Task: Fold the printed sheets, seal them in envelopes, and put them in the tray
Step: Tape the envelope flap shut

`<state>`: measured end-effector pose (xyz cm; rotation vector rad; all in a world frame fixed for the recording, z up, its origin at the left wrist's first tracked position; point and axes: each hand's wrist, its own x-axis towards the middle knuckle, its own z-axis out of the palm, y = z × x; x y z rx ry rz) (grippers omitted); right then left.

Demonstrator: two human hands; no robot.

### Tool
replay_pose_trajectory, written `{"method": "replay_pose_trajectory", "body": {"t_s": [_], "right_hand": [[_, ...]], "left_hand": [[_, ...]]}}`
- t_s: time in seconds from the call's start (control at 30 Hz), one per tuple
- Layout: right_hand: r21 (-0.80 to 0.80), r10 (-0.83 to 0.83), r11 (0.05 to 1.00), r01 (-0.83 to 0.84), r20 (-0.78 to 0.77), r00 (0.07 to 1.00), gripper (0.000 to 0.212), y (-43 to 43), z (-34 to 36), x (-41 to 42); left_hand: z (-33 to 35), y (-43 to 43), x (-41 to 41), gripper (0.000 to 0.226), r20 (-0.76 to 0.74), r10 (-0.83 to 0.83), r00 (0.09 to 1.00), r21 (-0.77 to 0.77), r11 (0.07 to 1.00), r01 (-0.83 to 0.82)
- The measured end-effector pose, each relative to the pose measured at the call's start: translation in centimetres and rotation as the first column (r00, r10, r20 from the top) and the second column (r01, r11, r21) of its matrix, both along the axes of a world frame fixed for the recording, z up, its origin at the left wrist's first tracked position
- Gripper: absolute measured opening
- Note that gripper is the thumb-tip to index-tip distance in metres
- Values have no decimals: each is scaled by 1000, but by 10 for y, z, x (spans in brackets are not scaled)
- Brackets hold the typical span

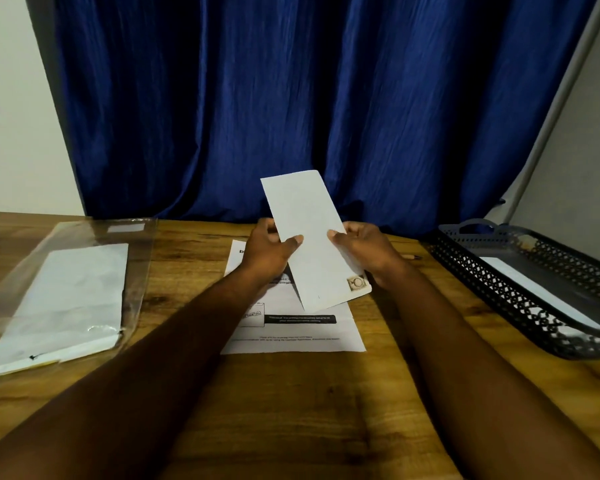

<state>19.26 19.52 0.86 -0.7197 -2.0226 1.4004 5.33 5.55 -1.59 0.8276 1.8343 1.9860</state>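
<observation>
The scene is dim and warm, lit softly from above and the front. The dark blue pleated curtain falls into near-black folds. The clear plastic sleeve at the left catches faint glare. The near forearms are deeply shadowed and soft. The wide lens bows the brown wooden table and the right-hand wall edge. Print is slightly blurred.

Looks like a home-office corner: wood-grain counter, blue curtain at far side, black mesh letter tray right, envelope pack left w/ plain walls.
</observation>
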Motion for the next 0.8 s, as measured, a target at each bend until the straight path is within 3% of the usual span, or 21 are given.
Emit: {"method": "replay_pose_trajectory", "body": {"t_s": [0.17, 0.33, 0.47, 0.63, 0.8], "right_hand": [[-33, -81, 996, 78, -74, 994, 6, -5, 9, 8], [12, -212, 977, 213, -80, 974, 17, 15, 38, 52], [98, -359, 927, 361, -41, 933, 19, 52, 59, 111], [184, -531, 837, 515, 45, 846, 20, 101, 73, 199], [241, -625, 780, 578, 246, 741, 32, 150, 63, 271]], "left_hand": [[12, 4, 23, 26, -39, -1, 999, -1, 1000, 1], [26, 29, 56, 29, -46, -6, 999, 28, 1000, 7], [42, 63, 105, 24, -98, -111, 989, 25, 993, 114], [36, 111, 180, 38, -243, -172, 955, 26, 983, 184], [13, 148, 235, 22, -417, -205, 885, -129, 978, 166]]}}
